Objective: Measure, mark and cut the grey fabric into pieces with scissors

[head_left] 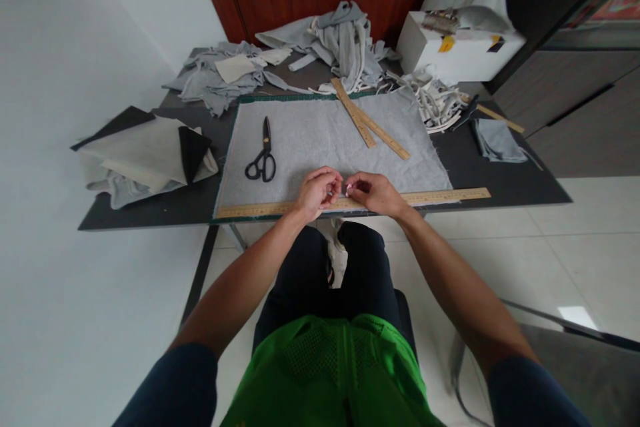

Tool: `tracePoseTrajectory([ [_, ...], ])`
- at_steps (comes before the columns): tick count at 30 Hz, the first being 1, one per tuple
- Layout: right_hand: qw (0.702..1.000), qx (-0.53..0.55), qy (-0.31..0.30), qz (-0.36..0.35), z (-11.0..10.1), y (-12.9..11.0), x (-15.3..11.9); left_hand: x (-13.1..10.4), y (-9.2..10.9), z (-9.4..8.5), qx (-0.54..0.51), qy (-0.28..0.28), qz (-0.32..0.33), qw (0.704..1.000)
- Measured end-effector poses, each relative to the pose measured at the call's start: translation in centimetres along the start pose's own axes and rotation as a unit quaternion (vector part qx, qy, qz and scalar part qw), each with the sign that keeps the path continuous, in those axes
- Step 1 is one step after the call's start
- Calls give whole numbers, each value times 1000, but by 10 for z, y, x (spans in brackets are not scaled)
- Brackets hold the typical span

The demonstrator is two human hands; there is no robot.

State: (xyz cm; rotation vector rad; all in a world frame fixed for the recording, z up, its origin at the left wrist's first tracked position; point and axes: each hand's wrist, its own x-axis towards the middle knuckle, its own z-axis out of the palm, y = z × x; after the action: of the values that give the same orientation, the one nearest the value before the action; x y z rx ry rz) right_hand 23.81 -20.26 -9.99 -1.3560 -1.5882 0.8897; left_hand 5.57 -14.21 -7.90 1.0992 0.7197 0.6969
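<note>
A grey cloth [315, 133] lies spread on the dark table, with a long wooden ruler [440, 197] along its front edge. Above that ruler, my left hand [317, 193] has its fingers curled in; whatever they hold is hidden. Just to its right, my right hand [375, 193] pinches something small and pale, too small to name. The fingertips of both hands are close but apart. Black-handled scissors [261, 163] rest on the cloth at the left, blades pointing away. Two shorter wooden rulers, one [351, 112] crossing the other [387, 138], lie toward the back.
Grey fabric scraps [345, 47] heap at the back, beside a white box [463, 53]. Folded cloth with black pieces [143, 150] lies left. Tangled pale strips [435, 100] and a folded grey piece [499, 139] sit right. A chair [575, 367] stands at lower right.
</note>
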Motion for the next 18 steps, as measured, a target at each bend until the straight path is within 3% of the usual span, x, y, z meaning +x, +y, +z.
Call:
tracePoseTrajectory([
  [4, 1000, 14, 3, -12, -1, 4, 0, -2, 1, 2, 34, -2, -5, 999],
  [8, 1000, 10, 5, -11, -1, 7, 0, -6, 2, -4, 171, -18, 20, 985],
  [10, 1000, 5, 9, -14, -2, 8, 0, -6, 1, -11, 283, -16, 72, 956],
  [14, 1000, -3, 11, -18, -2, 8, -2, -6, -2, -26, 475, -14, 160, 865],
  [18, 1000, -4, 8, -7, -3, 5, -1, -7, -5, -30, 525, -23, 159, 836],
])
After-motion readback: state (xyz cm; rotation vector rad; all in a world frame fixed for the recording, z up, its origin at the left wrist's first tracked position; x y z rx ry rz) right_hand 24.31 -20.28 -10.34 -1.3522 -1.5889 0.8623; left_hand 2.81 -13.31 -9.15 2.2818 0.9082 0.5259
